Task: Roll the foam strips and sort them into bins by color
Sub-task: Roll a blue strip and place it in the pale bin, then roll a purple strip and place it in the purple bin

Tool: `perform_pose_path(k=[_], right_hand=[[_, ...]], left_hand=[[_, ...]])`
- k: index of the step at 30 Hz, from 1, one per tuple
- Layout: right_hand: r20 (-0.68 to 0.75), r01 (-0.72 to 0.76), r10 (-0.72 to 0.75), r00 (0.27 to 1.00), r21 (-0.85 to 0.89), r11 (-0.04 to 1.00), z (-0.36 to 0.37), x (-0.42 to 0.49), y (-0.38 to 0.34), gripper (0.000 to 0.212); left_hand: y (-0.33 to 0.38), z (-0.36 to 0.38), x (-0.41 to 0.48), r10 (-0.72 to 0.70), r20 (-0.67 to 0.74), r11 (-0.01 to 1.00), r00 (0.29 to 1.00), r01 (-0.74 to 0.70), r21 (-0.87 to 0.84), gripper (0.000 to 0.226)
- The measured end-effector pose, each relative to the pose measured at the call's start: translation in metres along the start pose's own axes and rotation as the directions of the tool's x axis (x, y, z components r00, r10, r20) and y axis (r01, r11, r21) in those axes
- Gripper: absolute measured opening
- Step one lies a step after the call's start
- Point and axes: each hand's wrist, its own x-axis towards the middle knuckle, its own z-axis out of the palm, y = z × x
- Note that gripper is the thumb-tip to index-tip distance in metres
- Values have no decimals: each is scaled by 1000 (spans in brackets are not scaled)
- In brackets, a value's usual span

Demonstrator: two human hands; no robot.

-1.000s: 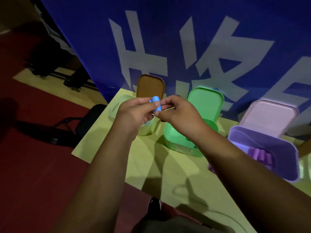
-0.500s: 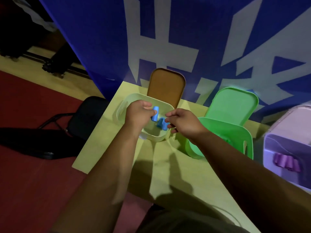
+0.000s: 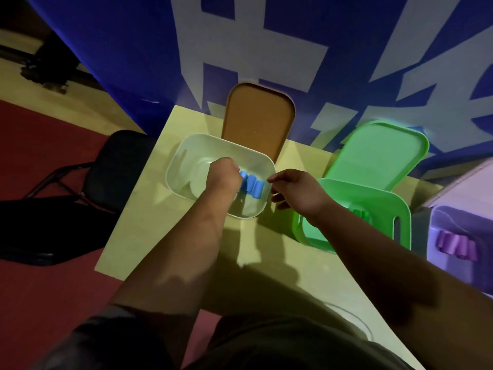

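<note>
My left hand [image 3: 222,173] is down inside the pale cream plastic bin [image 3: 186,145], with the knuckles turned toward the bin's right wall. The fingers curl down and away from me behind the back of the hand, so I cannot tell whether they pinch anything. The blue rolled foam strips [image 3: 251,186] lie in a small cluster right against those hidden fingertips. They sit low in the bin near its right wall, just to the right of the hand. At least two rolls show, side by side and touching.

My right hand [image 3: 296,192] hovers just outside the bin's right rim, above the pale yellow table [image 3: 149,222]. Its fingers are loose and half straight, pointing left toward the blue rolls and holding nothing.

A flat brown lid [image 3: 257,118] stands propped behind the cream bin. To the right sits a bright green plastic bin [image 3: 373,193] with its green lid [image 3: 378,153] leaning behind it. Green foam rolls [image 3: 361,213] show inside, just beyond my right wrist. At the far right, a purple plastic bin [image 3: 450,217] holds purple foam rolls [image 3: 456,247]. A blue banner with white characters [image 3: 120,49] hangs behind the table.
</note>
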Motion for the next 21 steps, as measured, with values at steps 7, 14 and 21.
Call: perform_pose_path(k=[7, 14, 21], right_hand=[[24, -14, 13, 1000, 19, 1000, 0, 6, 4, 13], [45, -20, 20, 999, 12, 1000, -3, 5, 3, 13], [49, 15, -20, 999, 105, 994, -14, -16, -1, 16]], left_hand=[[2, 10, 8, 5, 14, 994, 1000, -7, 113, 15], [7, 7, 5, 9, 25, 990, 1000, -13, 139, 23], [12, -12, -21, -1, -27, 1000, 1000, 2, 26, 16]])
